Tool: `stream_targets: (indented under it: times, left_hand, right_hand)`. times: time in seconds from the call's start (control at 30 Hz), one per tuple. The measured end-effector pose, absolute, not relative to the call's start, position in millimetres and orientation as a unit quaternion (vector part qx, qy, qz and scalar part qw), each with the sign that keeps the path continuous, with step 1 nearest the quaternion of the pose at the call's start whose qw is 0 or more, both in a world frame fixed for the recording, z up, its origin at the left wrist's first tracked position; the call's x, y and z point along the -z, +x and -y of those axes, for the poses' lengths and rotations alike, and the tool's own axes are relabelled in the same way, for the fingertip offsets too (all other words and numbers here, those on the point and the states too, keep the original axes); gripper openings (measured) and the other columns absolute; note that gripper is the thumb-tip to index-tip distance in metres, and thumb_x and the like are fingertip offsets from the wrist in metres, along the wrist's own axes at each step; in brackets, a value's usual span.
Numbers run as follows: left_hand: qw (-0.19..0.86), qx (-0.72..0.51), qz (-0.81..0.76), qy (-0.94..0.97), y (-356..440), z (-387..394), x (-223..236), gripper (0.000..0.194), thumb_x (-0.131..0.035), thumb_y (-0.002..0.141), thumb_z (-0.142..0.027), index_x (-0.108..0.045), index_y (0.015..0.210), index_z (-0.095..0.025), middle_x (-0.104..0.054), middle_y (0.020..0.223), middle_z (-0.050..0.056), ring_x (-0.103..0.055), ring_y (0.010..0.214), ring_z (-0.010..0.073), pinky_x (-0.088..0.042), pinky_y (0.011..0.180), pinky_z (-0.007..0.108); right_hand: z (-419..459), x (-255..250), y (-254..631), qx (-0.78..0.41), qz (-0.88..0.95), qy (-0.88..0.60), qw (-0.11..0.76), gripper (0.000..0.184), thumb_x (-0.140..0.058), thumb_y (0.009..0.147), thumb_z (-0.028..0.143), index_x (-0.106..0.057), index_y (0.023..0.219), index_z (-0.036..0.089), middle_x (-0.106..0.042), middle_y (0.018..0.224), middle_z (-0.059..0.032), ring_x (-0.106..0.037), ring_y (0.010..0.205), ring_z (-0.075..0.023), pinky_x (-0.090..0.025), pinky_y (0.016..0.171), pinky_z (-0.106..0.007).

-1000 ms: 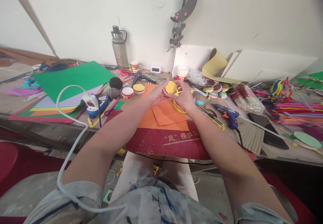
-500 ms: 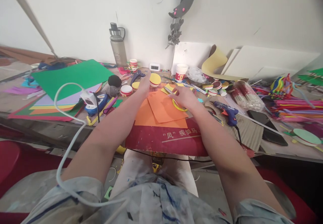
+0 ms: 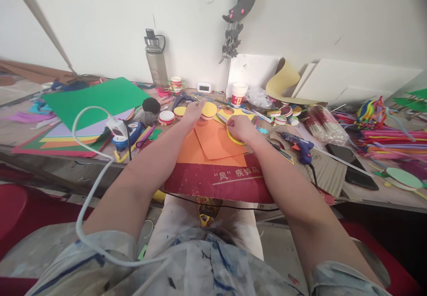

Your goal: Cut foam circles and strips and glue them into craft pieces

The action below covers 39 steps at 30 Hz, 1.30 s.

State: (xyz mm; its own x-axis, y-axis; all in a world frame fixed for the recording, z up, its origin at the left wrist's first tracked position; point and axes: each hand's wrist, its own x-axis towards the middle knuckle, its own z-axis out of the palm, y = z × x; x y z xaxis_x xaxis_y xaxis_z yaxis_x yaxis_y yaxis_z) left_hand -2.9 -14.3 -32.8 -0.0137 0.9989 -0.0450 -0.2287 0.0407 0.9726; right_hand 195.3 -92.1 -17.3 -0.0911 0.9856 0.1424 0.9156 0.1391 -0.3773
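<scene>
Head view: the left hand point(image 3: 194, 111) has its fingers at the near-left rim of a round yellow-topped paper piece point(image 3: 209, 110), seemingly to steady it, though whether they grip it cannot be told. That piece sits just beyond two overlapping orange paper sheets point(image 3: 213, 141), which lie on a dark red printed board point(image 3: 200, 181), probably used as a flat base within easy reach. The right hand point(image 3: 240, 127) curls its fingers over yellow-handled scissors point(image 3: 236, 141); how firmly they close is hidden. The blades point away beside yellow paper point(image 3: 246, 114), perhaps so the handles face the palm. Farther back on the table, a white-and-red paper cup point(image 3: 239, 94) stands upright, its contents unclear. A grey translucent bottle point(image 3: 156, 67) is capped, and a clear plastic bag point(image 3: 326, 126) holds red-and-white pieces.
</scene>
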Motion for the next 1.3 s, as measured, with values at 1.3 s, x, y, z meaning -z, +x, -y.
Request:
stream_targets:
  times: [1.3]
  left_hand:
    - [0.468,-0.413,-0.476,0.620,-10,23,25,0.024,-0.087,0.084,-0.032,-0.073,0.072,-0.016,-0.071,0.071,0.006,-0.061,0.058,0.0139,-0.041,0.050,0.021]
  right_hand:
    - [81,4,244,-0.047,0.620,-0.705,0.342,0.053,-0.071,0.084,0.018,-0.068,0.137,0.013,-0.080,0.115,-0.0175,-0.075,0.104,-0.0336,-0.058,0.094,-0.045]
